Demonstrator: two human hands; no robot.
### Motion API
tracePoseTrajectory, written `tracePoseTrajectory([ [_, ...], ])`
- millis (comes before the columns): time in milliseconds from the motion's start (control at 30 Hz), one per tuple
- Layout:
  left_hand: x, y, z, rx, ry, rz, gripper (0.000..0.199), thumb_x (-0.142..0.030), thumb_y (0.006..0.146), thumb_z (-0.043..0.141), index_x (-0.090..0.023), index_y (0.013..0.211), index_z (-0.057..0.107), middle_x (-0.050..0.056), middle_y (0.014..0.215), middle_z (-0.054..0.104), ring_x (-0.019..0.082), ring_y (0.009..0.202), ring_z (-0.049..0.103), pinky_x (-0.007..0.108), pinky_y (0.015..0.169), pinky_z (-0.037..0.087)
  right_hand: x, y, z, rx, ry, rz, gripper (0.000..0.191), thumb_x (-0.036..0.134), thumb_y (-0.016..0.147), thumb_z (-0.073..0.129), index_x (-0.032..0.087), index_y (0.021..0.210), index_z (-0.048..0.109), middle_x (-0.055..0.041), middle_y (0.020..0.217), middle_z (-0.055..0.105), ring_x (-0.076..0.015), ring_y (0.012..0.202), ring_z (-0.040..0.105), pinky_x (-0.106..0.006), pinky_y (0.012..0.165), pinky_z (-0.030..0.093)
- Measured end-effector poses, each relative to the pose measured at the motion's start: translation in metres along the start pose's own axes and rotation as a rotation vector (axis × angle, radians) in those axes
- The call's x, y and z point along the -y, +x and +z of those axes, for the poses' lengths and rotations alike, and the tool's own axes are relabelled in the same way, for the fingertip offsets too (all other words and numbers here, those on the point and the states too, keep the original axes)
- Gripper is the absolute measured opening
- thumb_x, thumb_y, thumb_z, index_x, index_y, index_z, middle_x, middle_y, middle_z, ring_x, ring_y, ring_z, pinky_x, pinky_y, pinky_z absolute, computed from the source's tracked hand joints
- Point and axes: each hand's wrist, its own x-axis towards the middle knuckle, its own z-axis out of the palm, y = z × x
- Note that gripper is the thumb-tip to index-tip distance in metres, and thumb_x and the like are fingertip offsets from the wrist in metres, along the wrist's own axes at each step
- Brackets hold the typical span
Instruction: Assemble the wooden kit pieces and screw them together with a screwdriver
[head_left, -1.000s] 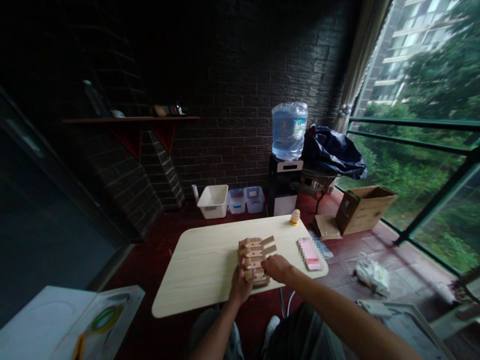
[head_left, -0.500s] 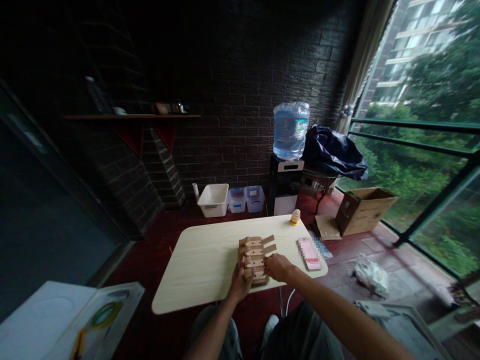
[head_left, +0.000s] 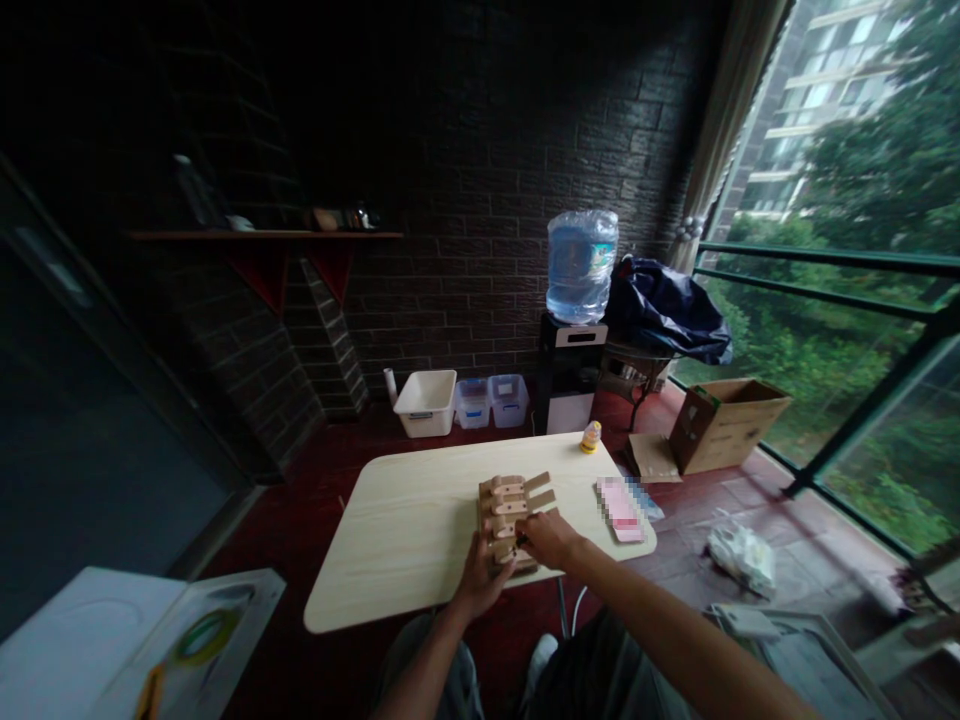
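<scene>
On the light wooden table (head_left: 405, 500) lies a brown box-like piece, wood or cardboard, with several pale rounded slats (head_left: 510, 507) across its top, each with a dark dot. Two flat strips (head_left: 540, 498) stick out from its right side. My left hand (head_left: 480, 585) grips the box-like piece at its near left corner, thumb reaching across the near end. Over the right side of the nearer slats, my right hand (head_left: 551, 540) is closed in a pinch; a small dark thing shows at its fingertips, too small to name.
Toward the far right of the table stand a small yellow-based bottle (head_left: 591, 437) and a pink packet (head_left: 620, 510). Behind it are a water dispenser (head_left: 574, 380), plastic bins (head_left: 426, 402) and an open cardboard box (head_left: 727, 425). At lower left is an open white case (head_left: 135, 640).
My right hand has shifted slightly left, further over the nearer slats. My left thumb has moved down toward the near end of the box-like piece, which stays in place.
</scene>
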Motion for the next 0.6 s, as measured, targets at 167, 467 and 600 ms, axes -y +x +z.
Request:
tracePoseTrajectory([
  [167,-0.006,0.001,0.001,0.009,0.084,-0.129,0.085,-0.059,0.094,0.06,-0.022,0.167,0.04,0.016,0.177,0.039,0.037,0.168,0.029,0.052,0.134,0.035,0.0,-0.001,-0.003,0.019,-0.02,-0.024,0.03,0.028,0.104,0.056,0.017,0.117,0.081,-0.018,0.121,0.083,-0.0311,0.112,0.079,-0.037,0.094,0.059],
  [467,-0.015,0.001,0.02,-0.176,0.185,-0.024,0.067,-0.041,0.094,0.056,-0.02,0.157,0.051,0.018,0.16,0.056,0.035,0.152,0.051,0.052,0.128,0.044,0.001,0.001,0.004,0.014,-0.08,-0.079,0.03,0.02,0.104,0.055,0.015,0.121,0.08,-0.0204,0.124,0.081,-0.0307,0.114,0.078,-0.038,0.095,0.06],
  [600,-0.016,0.004,0.022,-0.203,0.186,-0.038,0.067,-0.033,0.092,0.057,-0.019,0.157,0.047,0.017,0.148,0.062,0.035,0.141,0.06,0.052,0.123,0.048,0.004,0.008,0.005,0.042,-0.12,-0.138,0.031,0.016,0.102,0.057,0.019,0.122,0.079,-0.0177,0.122,0.082,-0.0296,0.11,0.079,-0.038,0.091,0.061],
])
